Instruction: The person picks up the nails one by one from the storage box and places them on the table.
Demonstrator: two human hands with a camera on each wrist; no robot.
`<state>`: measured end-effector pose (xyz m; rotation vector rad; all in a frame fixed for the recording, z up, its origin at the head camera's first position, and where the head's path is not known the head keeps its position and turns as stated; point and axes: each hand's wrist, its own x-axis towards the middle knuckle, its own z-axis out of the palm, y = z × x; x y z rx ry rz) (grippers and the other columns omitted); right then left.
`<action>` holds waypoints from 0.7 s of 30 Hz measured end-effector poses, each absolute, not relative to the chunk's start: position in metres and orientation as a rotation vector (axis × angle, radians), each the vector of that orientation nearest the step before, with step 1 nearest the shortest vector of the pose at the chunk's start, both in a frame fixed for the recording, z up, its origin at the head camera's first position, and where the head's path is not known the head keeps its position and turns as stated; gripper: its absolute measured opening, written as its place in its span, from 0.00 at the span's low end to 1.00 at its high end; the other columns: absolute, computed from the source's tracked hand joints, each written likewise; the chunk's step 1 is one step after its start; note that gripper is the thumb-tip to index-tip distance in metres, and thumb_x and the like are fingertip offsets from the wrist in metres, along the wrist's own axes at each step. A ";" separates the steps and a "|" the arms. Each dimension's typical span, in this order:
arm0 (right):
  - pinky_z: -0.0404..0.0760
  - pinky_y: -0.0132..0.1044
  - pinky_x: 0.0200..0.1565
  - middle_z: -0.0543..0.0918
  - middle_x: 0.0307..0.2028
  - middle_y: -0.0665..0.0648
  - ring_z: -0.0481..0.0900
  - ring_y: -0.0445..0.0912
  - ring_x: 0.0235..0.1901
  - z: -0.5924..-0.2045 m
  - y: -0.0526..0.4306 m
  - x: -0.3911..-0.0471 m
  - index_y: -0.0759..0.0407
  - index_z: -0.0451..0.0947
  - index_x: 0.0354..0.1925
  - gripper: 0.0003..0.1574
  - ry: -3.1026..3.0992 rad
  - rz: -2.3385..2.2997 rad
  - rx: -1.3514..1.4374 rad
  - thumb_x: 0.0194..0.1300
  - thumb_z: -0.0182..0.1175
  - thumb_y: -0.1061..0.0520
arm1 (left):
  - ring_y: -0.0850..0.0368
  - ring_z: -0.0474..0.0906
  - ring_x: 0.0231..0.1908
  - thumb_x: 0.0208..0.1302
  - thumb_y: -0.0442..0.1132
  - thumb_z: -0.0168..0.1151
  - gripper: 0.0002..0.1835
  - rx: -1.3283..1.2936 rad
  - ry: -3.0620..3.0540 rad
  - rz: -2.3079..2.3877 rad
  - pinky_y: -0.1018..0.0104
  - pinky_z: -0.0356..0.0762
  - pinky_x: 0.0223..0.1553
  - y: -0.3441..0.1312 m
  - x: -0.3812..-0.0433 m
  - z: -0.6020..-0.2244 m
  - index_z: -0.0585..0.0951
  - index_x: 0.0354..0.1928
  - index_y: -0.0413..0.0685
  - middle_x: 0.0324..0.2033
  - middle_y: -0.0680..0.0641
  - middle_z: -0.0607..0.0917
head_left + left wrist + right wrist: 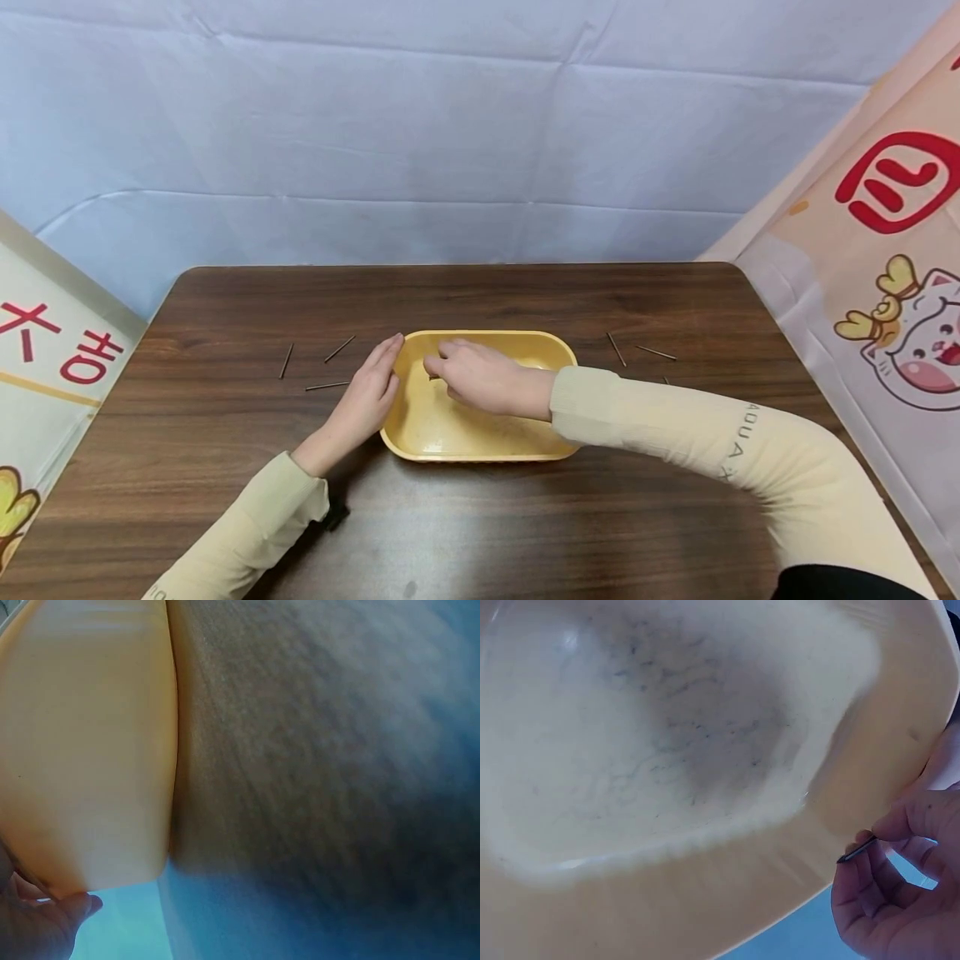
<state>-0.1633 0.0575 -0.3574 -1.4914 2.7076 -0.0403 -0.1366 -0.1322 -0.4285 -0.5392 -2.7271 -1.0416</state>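
A yellow plastic basin (pixel 480 442) sits on the table. My right hand (pixel 483 379) is over its left part and pinches a thin dark metal nail (pixel 856 850) between thumb and fingers. In the right wrist view the nail is close to the basin's sloping wall, above the rim side. My left hand (pixel 366 393) rests against the basin's left rim with fingers fairly straight. The left wrist view shows its fingertips touching the basin's outer wall (pixel 90 750) at the lower corner.
Left of the basin lie several nails, one (pixel 287 361) farthest out and another (pixel 340 349) nearer. To the right are more nails (pixel 656 352), one partly behind my right sleeve (pixel 675 417). All are on the dark wooden table (pixel 465 533). A pale cloth (pixel 375 125) hangs behind.
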 end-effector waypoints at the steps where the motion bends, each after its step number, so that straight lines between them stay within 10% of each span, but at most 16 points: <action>1: 0.75 0.32 0.34 0.75 0.33 0.54 0.74 0.45 0.33 -0.358 0.058 -0.163 0.57 0.73 0.40 0.13 2.708 -0.017 -1.513 0.54 0.58 0.65 | 0.43 0.62 0.61 0.60 0.25 0.47 0.26 -0.539 -2.727 -1.043 0.52 0.59 0.61 -0.132 -0.137 -0.428 0.62 0.62 0.26 0.60 0.33 0.66; 21: 0.74 0.41 0.38 0.71 0.33 0.52 0.69 0.47 0.37 -0.358 0.076 -0.166 0.54 0.76 0.39 0.09 2.728 0.291 -1.659 0.62 0.52 0.64 | 0.43 0.61 0.61 0.60 0.24 0.46 0.26 -0.538 -2.722 -1.055 0.52 0.58 0.61 -0.132 -0.138 -0.430 0.62 0.62 0.26 0.61 0.33 0.65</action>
